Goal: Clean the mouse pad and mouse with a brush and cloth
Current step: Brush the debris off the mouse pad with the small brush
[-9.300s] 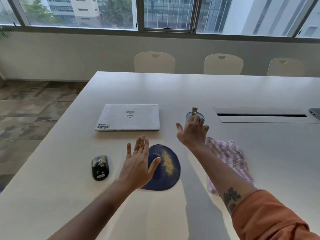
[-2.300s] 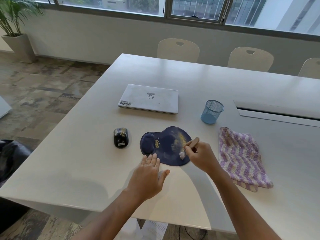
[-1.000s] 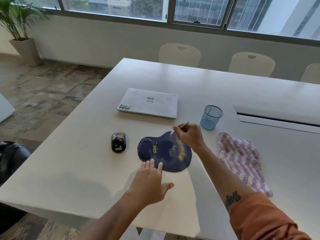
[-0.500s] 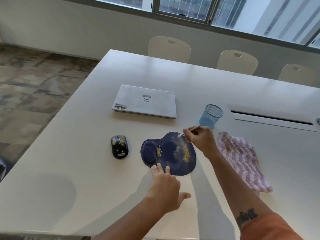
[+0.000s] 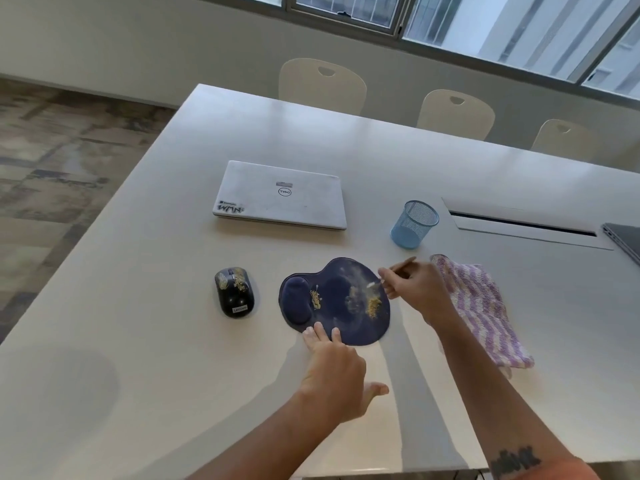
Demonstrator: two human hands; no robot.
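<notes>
Your right hand (image 5: pixel 414 289) pinches brush (image 5: pixel 394 271), bristle tip touching mouse pad (image 5: pixel 334 301) near its right edge, beside yellow crumbs (image 5: pixel 373 305). Your left hand (image 5: pixel 334 372) flat, fingers straight, fingertips (image 5: pixel 318 332) pressing pad's near edge. Mouse (image 5: pixel 234 292) left of pad, apart from it, crumbs on top. Striped cloth (image 5: pixel 481 306) lies right of pad, partly under your right forearm. Blue mesh cup (image 5: pixel 414 225) behind pad, closed laptop (image 5: pixel 280 195) further back on table (image 5: pixel 138 341).
</notes>
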